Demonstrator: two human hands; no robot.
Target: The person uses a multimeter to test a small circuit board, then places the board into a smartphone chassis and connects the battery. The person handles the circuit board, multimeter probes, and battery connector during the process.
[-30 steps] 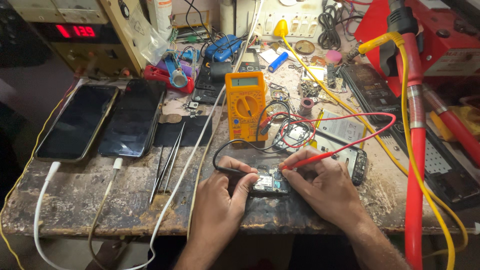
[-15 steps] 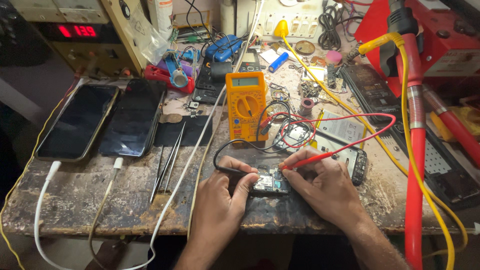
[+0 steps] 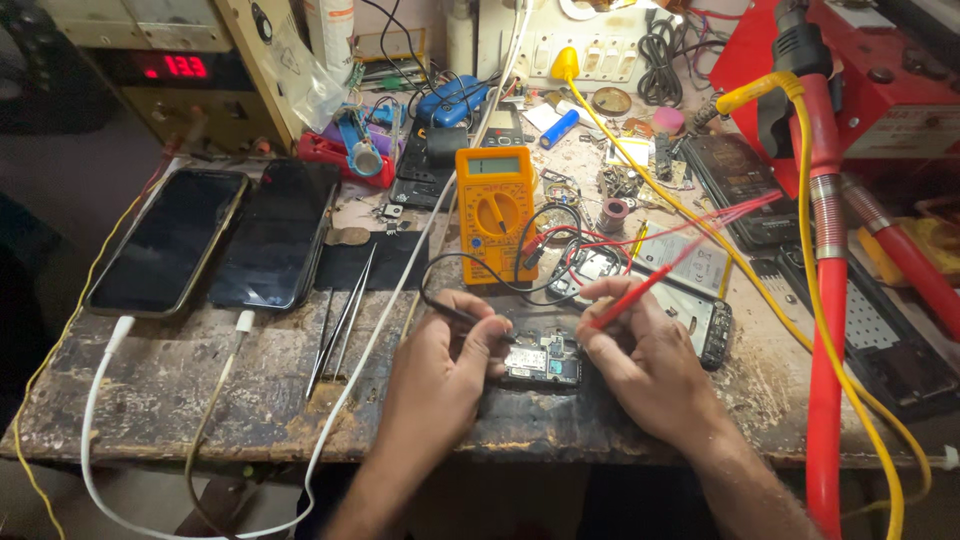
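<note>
A small circuit board [image 3: 541,361] lies on the worn wooden bench [image 3: 200,400] between my hands. My left hand [image 3: 440,375] pinches a black test probe [image 3: 455,312] whose tip rests on the board's left side. My right hand [image 3: 650,365] grips a red test probe [image 3: 640,290], its tip touching the board's right end. Both probe leads run back to the orange multimeter [image 3: 495,210] standing just behind the board.
Two dark phones [image 3: 170,240] [image 3: 275,232] lie at left with white cables plugged in. Tweezers [image 3: 340,320] rest on the bench. A bench power supply [image 3: 185,70] with red digits sits back left. A red machine and thick red hose [image 3: 830,300] stand at right, beside opened phone parts [image 3: 700,300].
The digits on the power supply display have changed. Both hands and probes stay on the board, almost still.
</note>
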